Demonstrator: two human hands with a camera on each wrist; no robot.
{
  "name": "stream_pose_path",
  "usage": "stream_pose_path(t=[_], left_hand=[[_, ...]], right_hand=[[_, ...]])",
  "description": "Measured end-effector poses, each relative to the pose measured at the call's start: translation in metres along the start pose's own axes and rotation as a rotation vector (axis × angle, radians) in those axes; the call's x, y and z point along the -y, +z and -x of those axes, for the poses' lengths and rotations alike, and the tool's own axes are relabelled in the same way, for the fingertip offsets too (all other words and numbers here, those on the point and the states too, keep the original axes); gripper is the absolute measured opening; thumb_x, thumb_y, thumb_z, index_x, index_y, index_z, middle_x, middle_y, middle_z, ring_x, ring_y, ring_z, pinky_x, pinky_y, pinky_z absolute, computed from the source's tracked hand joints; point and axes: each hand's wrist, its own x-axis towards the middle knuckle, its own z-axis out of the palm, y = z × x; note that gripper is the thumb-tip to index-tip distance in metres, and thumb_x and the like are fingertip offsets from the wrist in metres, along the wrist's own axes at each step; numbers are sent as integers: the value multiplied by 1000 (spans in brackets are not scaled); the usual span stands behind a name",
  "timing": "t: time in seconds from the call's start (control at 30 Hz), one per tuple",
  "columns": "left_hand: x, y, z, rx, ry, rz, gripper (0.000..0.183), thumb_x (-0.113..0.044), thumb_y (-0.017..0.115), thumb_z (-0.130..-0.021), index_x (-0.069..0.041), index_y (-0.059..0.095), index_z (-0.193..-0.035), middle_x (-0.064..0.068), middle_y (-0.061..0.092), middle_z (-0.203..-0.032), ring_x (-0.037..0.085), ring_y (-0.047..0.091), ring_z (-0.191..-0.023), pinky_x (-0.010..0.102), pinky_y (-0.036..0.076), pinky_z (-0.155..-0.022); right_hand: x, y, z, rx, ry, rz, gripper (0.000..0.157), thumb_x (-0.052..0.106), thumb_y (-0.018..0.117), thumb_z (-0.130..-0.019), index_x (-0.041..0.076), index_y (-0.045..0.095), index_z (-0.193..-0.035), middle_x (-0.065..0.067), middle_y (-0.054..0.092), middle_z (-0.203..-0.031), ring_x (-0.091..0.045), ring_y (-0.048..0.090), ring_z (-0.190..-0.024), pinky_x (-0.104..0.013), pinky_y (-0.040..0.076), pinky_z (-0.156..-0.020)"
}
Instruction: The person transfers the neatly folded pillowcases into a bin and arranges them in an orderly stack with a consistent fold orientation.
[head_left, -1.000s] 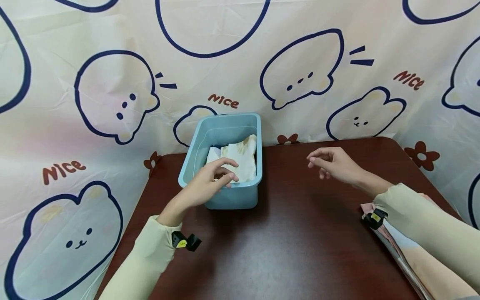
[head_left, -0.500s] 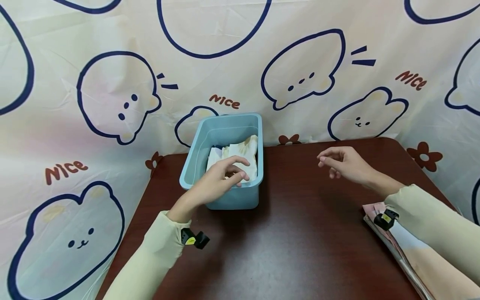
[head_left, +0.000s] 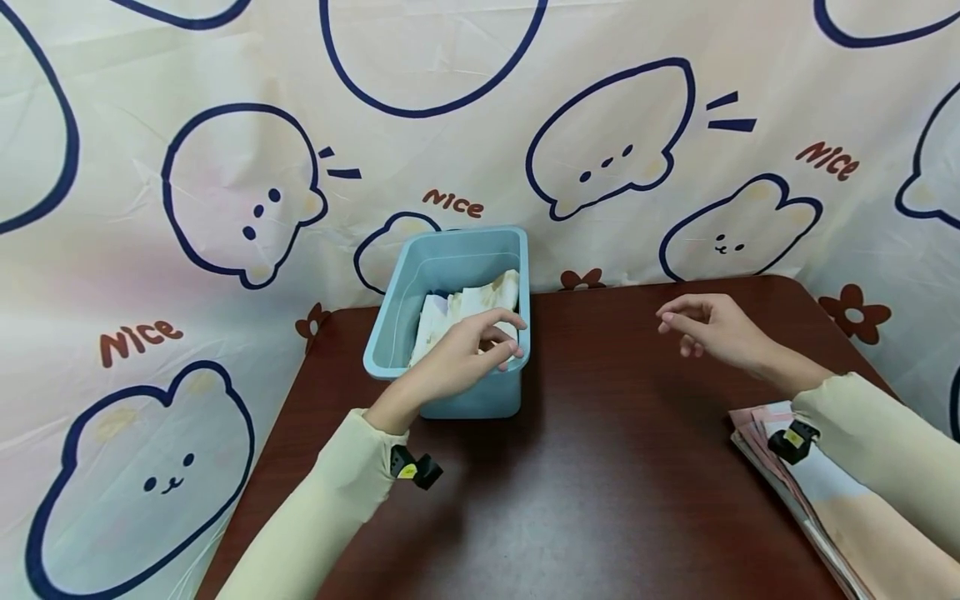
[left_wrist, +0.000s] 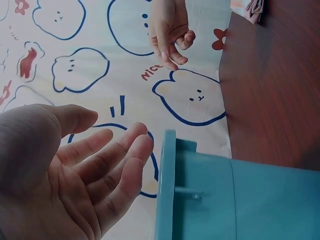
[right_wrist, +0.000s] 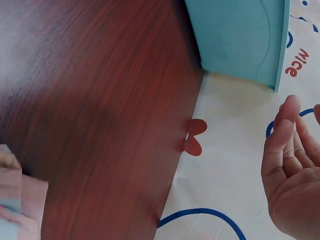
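Observation:
A light blue plastic bin (head_left: 471,395) stands near the back of the table, with folded white cloth (head_left: 491,296) that has tan patches inside it. My left hand (head_left: 467,354) hovers over the bin's front rim, fingers loosely bent and holding nothing; it hides part of the cloth. In the left wrist view the left palm (left_wrist: 75,195) is bare beside the bin wall. Off to the right, my right hand (head_left: 716,329) hangs above the table with relaxed fingers and nothing in them. Below the right forearm lies a stack of folded cloth (head_left: 832,492) in pink, pale blue and peach.
The dark red-brown wooden table (head_left: 600,467) reaches back to a pale curtain (head_left: 450,158) printed with blue-outlined cartoon bears and red flowers. Each sleeve cuff carries a small black wrist camera, one on the left (head_left: 415,467) and one on the right (head_left: 793,440).
Both hands have drifted to the right, the left one across the front of the bin and the right one farther from it. The bin stays in place on the table.

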Motion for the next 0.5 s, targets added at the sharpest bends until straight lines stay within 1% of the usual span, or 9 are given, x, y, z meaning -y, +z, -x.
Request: stream_pose_path(t=[0.13, 0.23, 0.4, 0.5], left_hand=[[-6, 5, -6, 7, -11, 7, 26, -22, 52, -100, -20, 54, -126, 3, 72, -104, 18, 68, -84, 30, 53, -70], [-10, 9, -10, 15, -11, 13, 25, -22, 51, -100, -21, 54, -125, 0, 72, -102, 14, 68, -83, 29, 54, -73], [-17, 15, -15, 26, 9, 12, 25, -20, 52, -100, -21, 54, -125, -1, 71, -99, 13, 67, -81, 27, 55, -77], [-20, 20, -18, 34, 24, 15, 25, -19, 51, -100, -20, 54, -124, -1, 71, -99, 12, 66, -81, 26, 55, -76]], right_hand=[[-5, -5, 1, -3, 19, 15, 37, 36, 52, -99, 6, 61, -119, 19, 68, -87, -21, 63, -62, -32, 54, -58], [-10, -8, 3, -8, 28, 24, 36, 35, 52, -100, 5, 60, -119, 20, 68, -86, -21, 63, -61, -31, 54, -58], [-16, -14, 6, -26, 21, 46, 35, 32, 52, -100, 4, 60, -120, 22, 67, -85, -19, 62, -59, -30, 53, -56], [-17, -16, 9, -38, 26, 66, 35, 32, 52, -100, 4, 60, -120, 23, 66, -84, -17, 62, -59, -29, 53, -56]])
